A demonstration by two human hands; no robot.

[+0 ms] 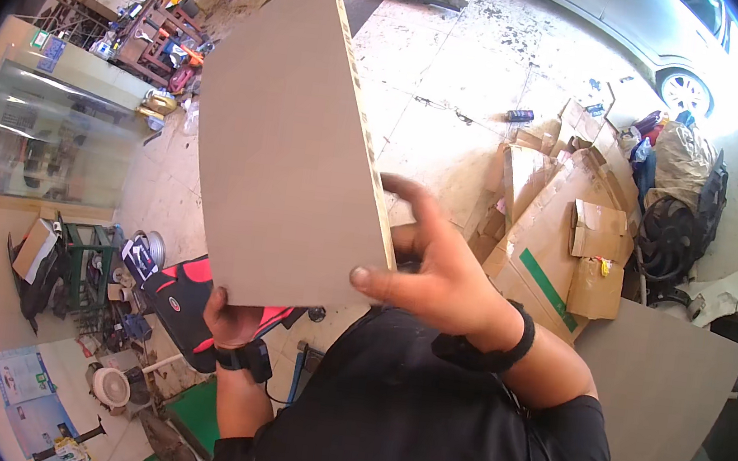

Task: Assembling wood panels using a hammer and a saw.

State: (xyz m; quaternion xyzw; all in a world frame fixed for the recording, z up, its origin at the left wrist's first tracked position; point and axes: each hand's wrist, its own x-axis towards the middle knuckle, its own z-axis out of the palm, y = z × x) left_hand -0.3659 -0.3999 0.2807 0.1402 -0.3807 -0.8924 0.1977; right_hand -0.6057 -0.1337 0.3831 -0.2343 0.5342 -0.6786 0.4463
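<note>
Holding brown board (288, 139) up before the torso (420, 418), left hand (235, 325) grips its lower corner; right hand (428, 274) spreads wide at the side edge. Could tip if left hand slips.

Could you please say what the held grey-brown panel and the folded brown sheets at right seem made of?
The flat grey-brown rectangular panel seems wood-based, perhaps particleboard: smooth matt face, pale, rough-looking edge. The folded brown sheets are most likely matt cardboard, given their creases and flaps.
</note>
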